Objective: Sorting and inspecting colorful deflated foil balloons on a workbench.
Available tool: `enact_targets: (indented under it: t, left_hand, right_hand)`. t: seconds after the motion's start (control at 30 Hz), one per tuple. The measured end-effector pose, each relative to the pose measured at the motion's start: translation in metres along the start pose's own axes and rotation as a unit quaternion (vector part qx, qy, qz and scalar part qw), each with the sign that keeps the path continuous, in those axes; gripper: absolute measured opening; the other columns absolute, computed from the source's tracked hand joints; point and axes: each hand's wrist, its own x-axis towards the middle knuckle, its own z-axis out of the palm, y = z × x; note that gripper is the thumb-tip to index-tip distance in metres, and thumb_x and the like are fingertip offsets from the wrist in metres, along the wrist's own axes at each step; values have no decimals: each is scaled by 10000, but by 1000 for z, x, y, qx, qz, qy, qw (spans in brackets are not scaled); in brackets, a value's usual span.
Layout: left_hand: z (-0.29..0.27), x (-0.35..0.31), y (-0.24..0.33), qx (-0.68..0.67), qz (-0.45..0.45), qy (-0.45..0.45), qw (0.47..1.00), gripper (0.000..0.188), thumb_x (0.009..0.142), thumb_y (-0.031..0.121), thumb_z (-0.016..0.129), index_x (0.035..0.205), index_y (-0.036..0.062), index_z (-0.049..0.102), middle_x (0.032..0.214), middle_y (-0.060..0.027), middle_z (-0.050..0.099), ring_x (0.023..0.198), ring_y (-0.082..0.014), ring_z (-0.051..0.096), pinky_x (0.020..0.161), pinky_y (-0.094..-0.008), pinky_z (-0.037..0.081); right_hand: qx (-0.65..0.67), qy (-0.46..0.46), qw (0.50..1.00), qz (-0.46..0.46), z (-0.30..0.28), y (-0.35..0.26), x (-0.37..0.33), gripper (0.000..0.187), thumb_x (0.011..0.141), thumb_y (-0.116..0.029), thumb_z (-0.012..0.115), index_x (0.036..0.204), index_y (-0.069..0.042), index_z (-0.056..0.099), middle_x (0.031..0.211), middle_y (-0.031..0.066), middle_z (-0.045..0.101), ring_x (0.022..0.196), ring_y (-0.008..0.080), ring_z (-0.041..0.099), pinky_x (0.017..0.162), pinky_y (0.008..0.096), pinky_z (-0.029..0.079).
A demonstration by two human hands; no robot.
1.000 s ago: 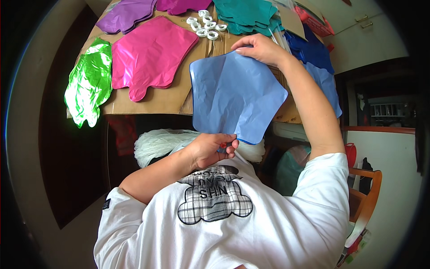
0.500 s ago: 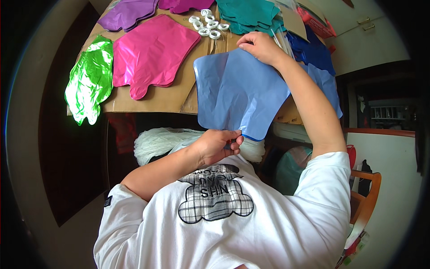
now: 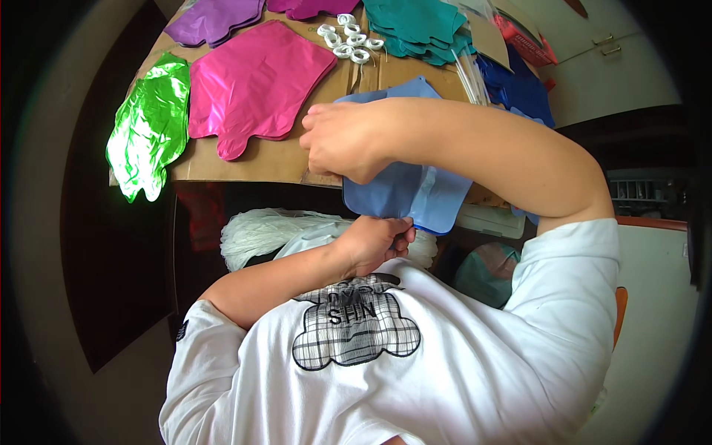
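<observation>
A flat, uninflated blue foil balloon (image 3: 386, 194) lies partly on the cardboard-covered table and hangs over its near edge. My left hand (image 3: 373, 241) pinches its lower edge between thumb and fingers, just in front of the table. Across the balloon's left side reaches my right hand (image 3: 347, 139), its fingers curled at the left edge. Whatever those fingers grip is hidden beneath the hand. A pale crease runs down the balloon's right part.
Pink foil balloons (image 3: 252, 81) and a shiny green one (image 3: 148, 126) lie left. Behind are purple balloons (image 3: 215, 21), white ribbon coils (image 3: 356, 41) and teal balloons (image 3: 415, 28). White sticks (image 3: 472, 78) and dark blue balloons (image 3: 519, 89) lie right. White strands (image 3: 274, 230) hang below the table edge.
My right hand has swept from the balloon's far right corner leftward and nearer, to its left edge. The balloon has shifted slightly right; my left hand keeps its pinch.
</observation>
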Motion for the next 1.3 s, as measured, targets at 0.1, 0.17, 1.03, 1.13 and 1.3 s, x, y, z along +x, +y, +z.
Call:
enact_targets:
  t: [0.1,0.17,1.03,1.13,1.3]
  left_hand:
    - [3,-3,1,3,5,6,1000,226,970,169,535,780,56,582,740,-24,543,639,-128,481,672,-302,474]
    - [-3,0,1,-2,9,-22,1000,195,979,152,519,820,50,570,763,-19,542,656,-126,459,728,-308,465]
    - [-9,15,2,-180,53,-70,980,190,998,146,481,863,20,526,702,-3,439,617,-103,398,720,-305,453]
    - [-3,12,5,-168,69,-54,982,174,995,134,480,866,22,515,699,-6,437,615,-106,402,706,-315,457]
    - [-5,15,4,-164,80,-61,981,161,990,116,481,851,34,496,687,-8,413,614,-112,400,695,-321,462]
  right_hand:
    - [-45,-55,997,34,1,4,13,177,684,-151,661,838,-90,723,951,56,662,974,233,546,914,373,384]
    - [-59,-62,994,62,0,18,17,194,673,-160,662,840,-81,724,884,47,668,970,229,552,901,369,383]
    - [-164,448,879,-22,122,65,-68,54,720,-116,612,741,-73,588,940,73,651,976,227,628,915,365,497]
    - [-153,431,889,-28,123,70,-67,72,735,-110,617,775,-52,607,982,92,661,982,234,634,905,369,513]
    - [-151,408,900,-27,122,72,-64,63,712,-106,616,746,-57,594,932,67,653,949,216,638,871,349,529]
